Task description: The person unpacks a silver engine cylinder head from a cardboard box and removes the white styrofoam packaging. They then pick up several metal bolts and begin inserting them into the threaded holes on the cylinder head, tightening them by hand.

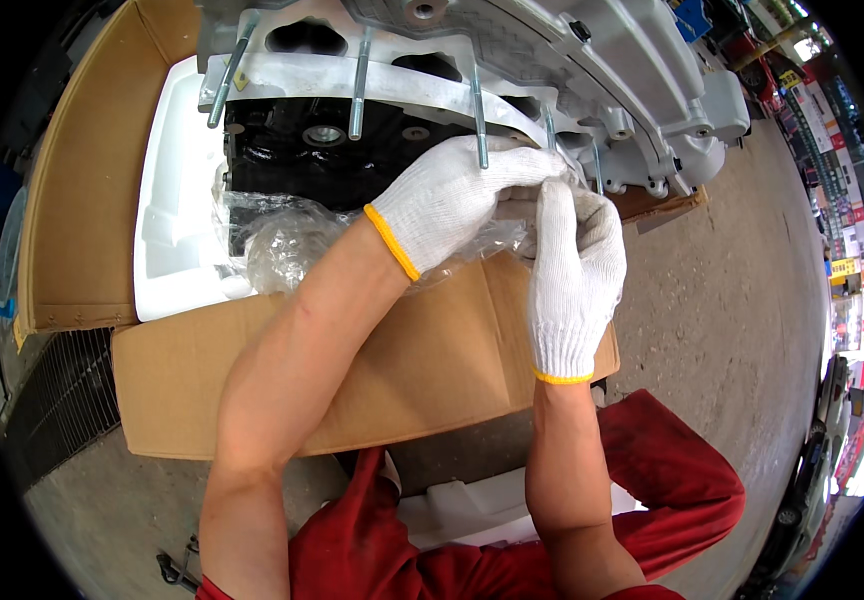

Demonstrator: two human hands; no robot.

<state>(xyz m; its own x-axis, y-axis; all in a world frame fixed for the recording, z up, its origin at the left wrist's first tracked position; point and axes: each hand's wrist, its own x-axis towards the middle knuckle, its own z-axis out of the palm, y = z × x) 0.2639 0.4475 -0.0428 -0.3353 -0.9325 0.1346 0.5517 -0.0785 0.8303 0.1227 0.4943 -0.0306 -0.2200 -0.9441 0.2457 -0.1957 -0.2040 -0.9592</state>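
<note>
An engine [592, 60] of silver-grey cast metal fills the top, with a black lower block [302, 150] under its pale flange. Several threaded studs [359, 85] stick out of the flange toward me. My left hand [457, 195], in a white knit glove with a yellow cuff, reaches right past one stud, its fingers closed at the flange's right end. Gloved the same way, my right hand [577, 245] meets those fingertips with its own fingers curled and thumb up. Whatever is between the fingertips is hidden or too small to name. Crumpled clear plastic [297, 250] lies under my left wrist.
The engine sits in an opened cardboard box [82, 180] with white foam [167, 230] along its left side. A box flap [402, 360] folds down toward my red-clothed legs [672, 470]. Concrete floor [712, 330] spreads right, with a dark car [807, 480] beyond.
</note>
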